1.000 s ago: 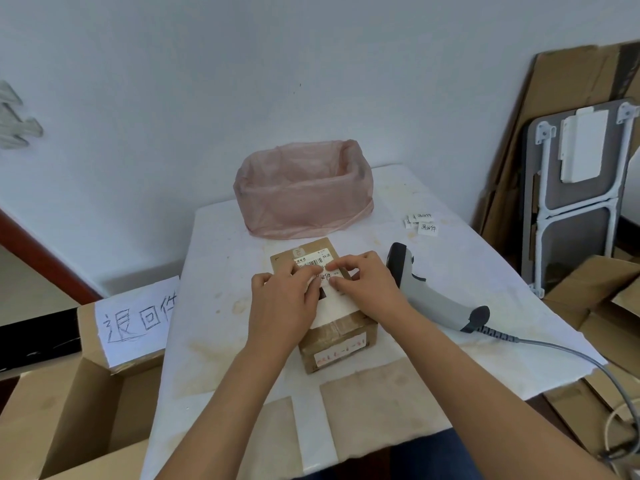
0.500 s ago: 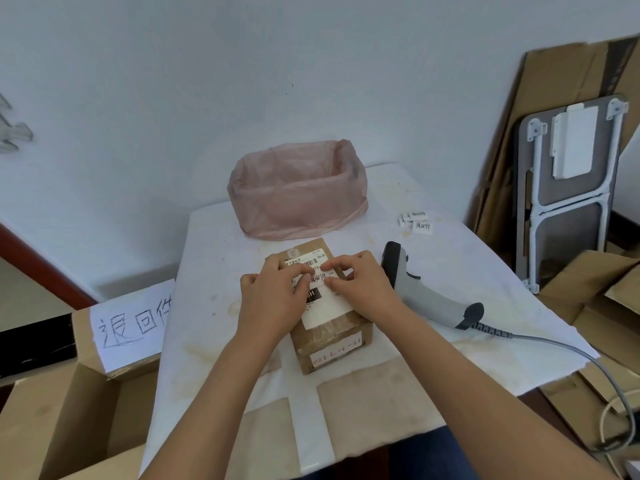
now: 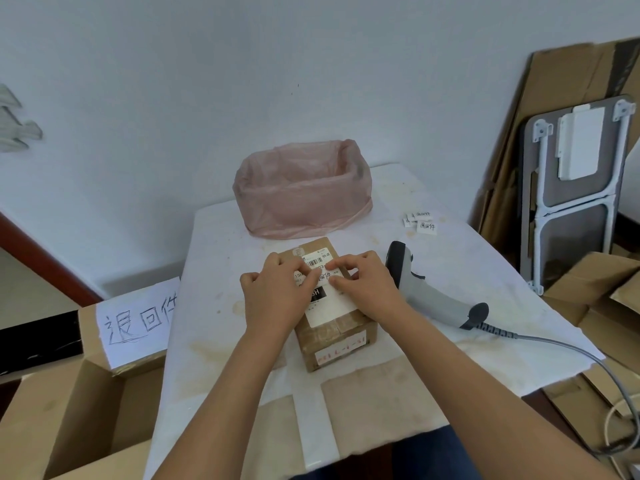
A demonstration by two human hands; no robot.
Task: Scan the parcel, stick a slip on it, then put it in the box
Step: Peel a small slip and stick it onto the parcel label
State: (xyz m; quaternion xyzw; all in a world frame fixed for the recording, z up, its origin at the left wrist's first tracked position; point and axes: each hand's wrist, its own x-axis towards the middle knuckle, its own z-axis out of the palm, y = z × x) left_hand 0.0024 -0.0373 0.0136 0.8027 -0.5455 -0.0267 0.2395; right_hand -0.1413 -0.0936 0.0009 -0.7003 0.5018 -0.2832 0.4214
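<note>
The person is at the sticking step, it seems: both hands press a small white slip (image 3: 323,274) flat on top of the parcel (image 3: 334,336). The left hand (image 3: 277,299) has its fingers curled in, with the tips pushing down on the left end of the slip. The right hand (image 3: 367,287) does the same at the right end, so the slip sits between the two sets of fingertips and is mostly hidden by them. Neither hand grips anything; they only press. To do this well, the person should rub from the middle out to the ends so no bump or loose corner is left, and keep the slip off the black stripes of the barcode just past the fingertips. The parcel is a brown cardboard block with shiny tape, right under both hands on a white, stained cloth on the table (image 3: 450,271). The scanner (image 3: 433,292), grey and black with a smooth curved handle, lies just beside the right hand. More little slips (image 3: 420,221) lie well past the right fingers. A soft, crinkly pink bag (image 3: 301,192) sits beyond the fingertips. The open cardboard box (image 3: 52,410) with a hand-written sign waits well to the left of the left hand.
</note>
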